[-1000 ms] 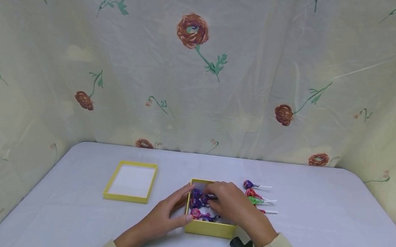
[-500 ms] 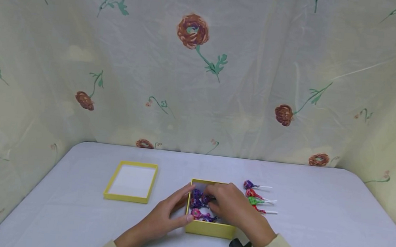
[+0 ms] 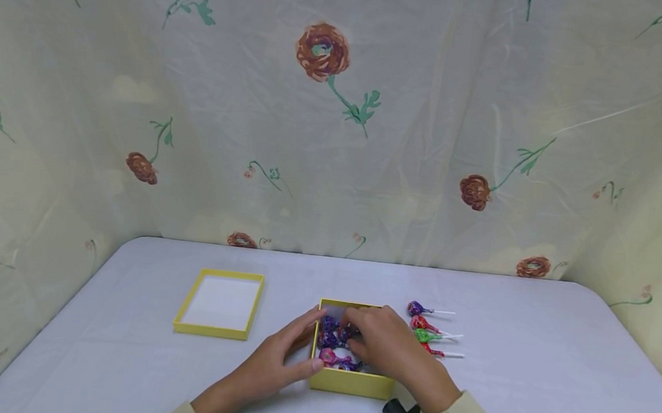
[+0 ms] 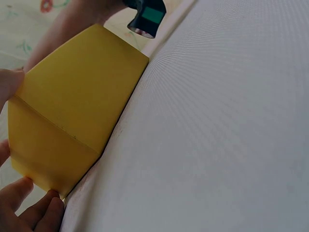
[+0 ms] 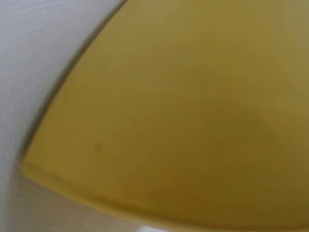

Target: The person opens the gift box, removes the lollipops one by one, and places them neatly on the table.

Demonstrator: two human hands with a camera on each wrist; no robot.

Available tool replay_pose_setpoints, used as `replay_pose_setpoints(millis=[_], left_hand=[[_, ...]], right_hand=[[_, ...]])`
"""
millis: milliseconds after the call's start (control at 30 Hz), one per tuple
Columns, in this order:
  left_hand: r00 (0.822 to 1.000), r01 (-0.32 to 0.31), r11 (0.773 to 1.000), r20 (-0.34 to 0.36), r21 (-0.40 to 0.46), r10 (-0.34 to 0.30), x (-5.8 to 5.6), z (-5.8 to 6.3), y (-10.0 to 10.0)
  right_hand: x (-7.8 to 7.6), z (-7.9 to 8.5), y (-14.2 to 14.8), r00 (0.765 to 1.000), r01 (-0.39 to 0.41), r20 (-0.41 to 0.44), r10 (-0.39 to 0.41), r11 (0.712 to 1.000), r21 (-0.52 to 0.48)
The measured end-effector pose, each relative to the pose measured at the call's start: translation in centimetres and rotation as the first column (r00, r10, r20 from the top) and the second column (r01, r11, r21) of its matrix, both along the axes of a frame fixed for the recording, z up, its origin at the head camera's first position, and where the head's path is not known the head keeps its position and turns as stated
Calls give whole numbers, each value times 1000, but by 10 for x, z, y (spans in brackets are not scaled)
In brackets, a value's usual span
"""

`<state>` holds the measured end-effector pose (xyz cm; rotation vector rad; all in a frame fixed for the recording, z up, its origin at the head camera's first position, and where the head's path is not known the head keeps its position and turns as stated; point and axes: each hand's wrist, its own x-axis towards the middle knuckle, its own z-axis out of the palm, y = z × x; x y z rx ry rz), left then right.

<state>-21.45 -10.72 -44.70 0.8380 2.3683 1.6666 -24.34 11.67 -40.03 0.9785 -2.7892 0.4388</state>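
A yellow box [image 3: 351, 384] stands on the table, holding several wrapped lollipops. Purple-wrapped ones [image 3: 327, 331] lie at its left side and a pink one [image 3: 326, 356] near its front. My left hand [image 3: 277, 361] rests against the box's left side, thumb at the near corner and fingers spread along the wall. In the left wrist view, the fingertips [image 4: 18, 191] touch the yellow outside. Reaching in from the right, my right hand [image 3: 386, 341] pinches a dark purple lollipop [image 3: 347, 334] with its fingers bent down. The hand hides the box's right part. Only yellow wall fills the right wrist view.
To the right of the box lie several lollipops on the table [image 3: 530, 372]: purple [image 3: 415, 308], red [image 3: 420, 323] and green [image 3: 426, 336], with white sticks. A yellow-rimmed lid [image 3: 215, 336] lies at the left, white inside up. A flowered curtain [image 3: 404, 193] hangs behind.
My right hand's fingers have shifted slightly inside the box with the lollipop, uncovering a little more of a red lollipop on the table. The left hand and box stay in place.
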Motion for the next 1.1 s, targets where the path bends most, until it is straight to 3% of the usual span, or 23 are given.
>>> replay_pose_setpoints(millis=[833, 1100], left_hand=[[1000, 15, 1000, 1, 3, -15, -1, -2, -1], [1000, 12, 1000, 3, 1, -12, -1, -2, -1]], right_hand=[[2, -1, 0, 998, -6, -58, 6, 1000, 4], [2, 3, -1, 1000, 7, -10, -7, 1000, -6]])
